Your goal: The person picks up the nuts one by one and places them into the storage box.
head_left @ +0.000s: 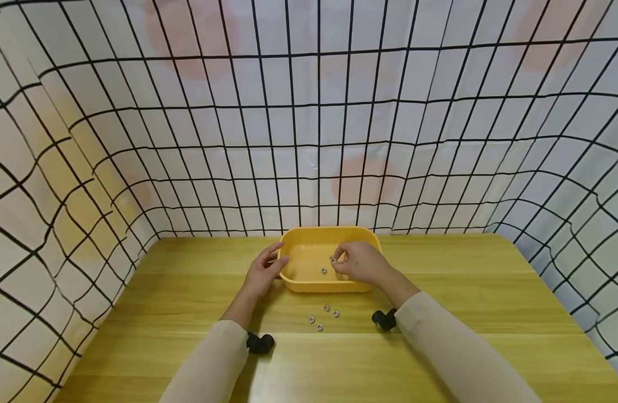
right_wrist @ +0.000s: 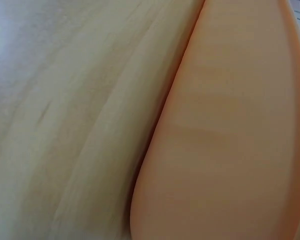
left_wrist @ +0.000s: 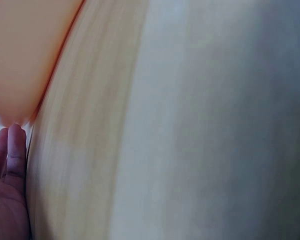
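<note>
A yellow tray sits near the back of the table. My left hand holds its left end, the thumb over the rim and the fingers along the outside; in the left wrist view, fingers touch the tray's wall. Over the tray's right half, my right hand pinches a small metal nut between thumb and index finger. Another nut lies on the tray floor below. Several more nuts are on the table in front of the tray. The right wrist view shows the tray's outer side but not the pinching fingers.
The wooden table runs to a white cloth backdrop with a black wire grid behind and at both sides. Black wrist cameras stick out from both cuffs, low over the table.
</note>
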A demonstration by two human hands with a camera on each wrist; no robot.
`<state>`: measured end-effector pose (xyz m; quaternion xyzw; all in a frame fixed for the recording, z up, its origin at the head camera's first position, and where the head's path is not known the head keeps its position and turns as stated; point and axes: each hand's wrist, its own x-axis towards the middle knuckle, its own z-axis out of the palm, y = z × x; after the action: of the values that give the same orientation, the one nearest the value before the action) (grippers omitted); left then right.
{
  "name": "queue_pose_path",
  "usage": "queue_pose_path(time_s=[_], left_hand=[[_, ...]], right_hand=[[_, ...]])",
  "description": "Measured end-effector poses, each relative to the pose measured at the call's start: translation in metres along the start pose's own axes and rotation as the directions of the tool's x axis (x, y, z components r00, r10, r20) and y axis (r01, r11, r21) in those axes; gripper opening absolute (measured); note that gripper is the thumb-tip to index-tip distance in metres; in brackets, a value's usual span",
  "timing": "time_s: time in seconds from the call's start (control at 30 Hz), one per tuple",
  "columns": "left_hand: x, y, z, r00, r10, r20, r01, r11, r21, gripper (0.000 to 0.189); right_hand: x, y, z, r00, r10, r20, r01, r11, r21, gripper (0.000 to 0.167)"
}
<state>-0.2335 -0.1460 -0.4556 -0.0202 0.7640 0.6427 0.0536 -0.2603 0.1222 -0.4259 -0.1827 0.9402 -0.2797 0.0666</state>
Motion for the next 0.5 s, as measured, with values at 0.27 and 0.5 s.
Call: queue_pose_path(time_s=[0.27, 0.5], left_hand=[[-0.006, 0.006, 0.001, 1.000, 0.012, -0.006, -0.012, 1.000, 0.002, 0.051], [0.007, -0.011, 0.001, 1.000, 0.009, -0.012, -0.009, 1.000, 0.010, 0.053]], right_hand=[[0.007, -0.001, 0.003, 0.999, 0.031, 0.014, -0.031, 1.000, -0.002, 0.015], [0.012, 0.000, 0.005, 0.998, 0.067, 0.019, -0.067, 0.998, -0.003, 0.015]])
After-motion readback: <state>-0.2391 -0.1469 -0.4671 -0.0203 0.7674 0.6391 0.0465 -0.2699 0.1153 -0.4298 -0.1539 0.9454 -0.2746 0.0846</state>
